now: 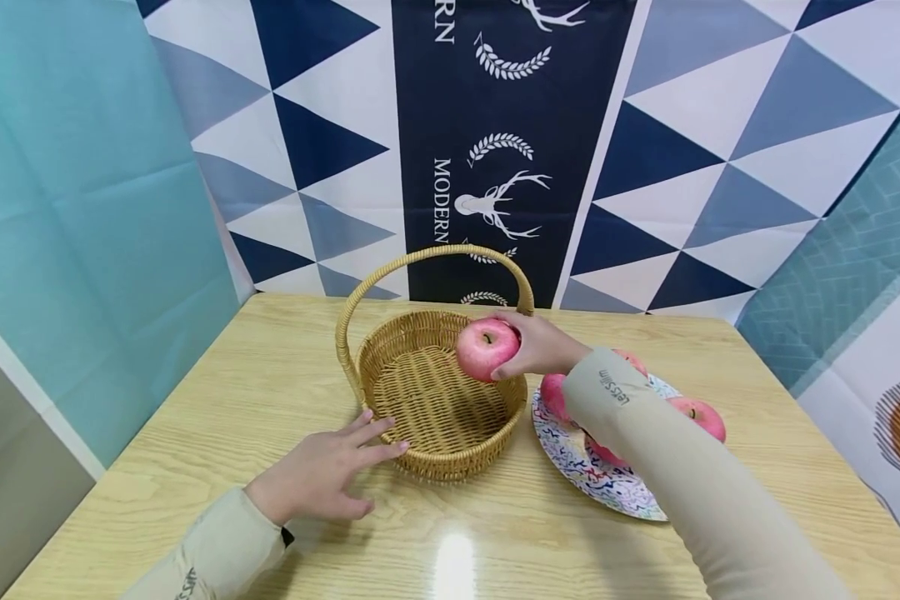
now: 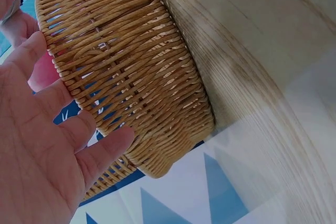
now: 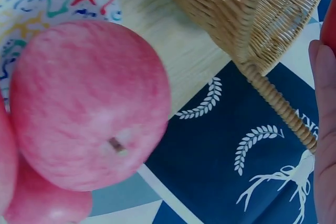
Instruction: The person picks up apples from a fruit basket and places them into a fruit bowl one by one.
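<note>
A pink-red apple [image 1: 487,349] is gripped by my right hand [image 1: 542,343] over the right side of a round wicker basket [image 1: 429,392] with a tall arched handle. No apple shows on the basket's woven floor. My left hand [image 1: 330,471] rests its spread fingers against the basket's near left rim; in the left wrist view its fingertips touch the woven wall [image 2: 126,56]. To the right, a plate [image 1: 622,492] with a colourful scribble pattern holds several more apples [image 1: 697,417], partly hidden by my right forearm. One of them [image 3: 92,106] looms large in the right wrist view.
Basket and plate stand on a light wood table [image 1: 270,367]. Behind it hangs a cloth with blue and white triangles [image 1: 330,142] and a dark deer-print strip [image 1: 510,108]. The basket's handle [image 1: 435,252] arches up over the opening.
</note>
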Action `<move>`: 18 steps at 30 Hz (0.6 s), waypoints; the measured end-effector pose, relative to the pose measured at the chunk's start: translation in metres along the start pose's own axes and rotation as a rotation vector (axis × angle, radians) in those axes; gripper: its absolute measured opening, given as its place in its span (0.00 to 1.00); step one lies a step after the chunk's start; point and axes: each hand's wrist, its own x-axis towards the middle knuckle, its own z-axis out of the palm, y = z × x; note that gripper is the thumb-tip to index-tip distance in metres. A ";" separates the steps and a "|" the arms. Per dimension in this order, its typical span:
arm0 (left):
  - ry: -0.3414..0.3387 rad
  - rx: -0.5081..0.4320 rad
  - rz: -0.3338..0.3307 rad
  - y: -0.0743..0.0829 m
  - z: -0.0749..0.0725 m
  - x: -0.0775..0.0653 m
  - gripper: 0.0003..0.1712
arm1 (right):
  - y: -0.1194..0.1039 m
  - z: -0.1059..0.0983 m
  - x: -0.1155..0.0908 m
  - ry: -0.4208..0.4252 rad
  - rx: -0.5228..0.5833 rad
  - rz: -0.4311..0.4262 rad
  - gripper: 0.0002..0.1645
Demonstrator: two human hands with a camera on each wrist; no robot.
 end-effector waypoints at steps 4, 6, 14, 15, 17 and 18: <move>0.005 0.003 -0.004 0.000 0.001 0.000 0.39 | 0.005 -0.001 -0.009 -0.006 0.015 0.043 0.53; 0.001 0.009 -0.006 0.000 0.001 0.000 0.40 | 0.007 -0.002 -0.014 -0.006 0.017 0.068 0.54; 0.002 0.010 -0.010 0.000 0.001 -0.001 0.40 | 0.015 -0.017 -0.036 -0.015 0.052 0.122 0.51; 0.000 0.007 -0.012 0.000 0.001 -0.001 0.40 | 0.016 -0.020 -0.040 -0.020 0.065 0.131 0.51; -0.001 0.000 -0.014 0.001 0.002 -0.001 0.40 | 0.018 -0.025 -0.049 -0.025 0.063 0.149 0.53; -0.001 0.001 -0.014 0.001 0.002 -0.001 0.40 | 0.019 -0.027 -0.053 -0.030 0.063 0.155 0.53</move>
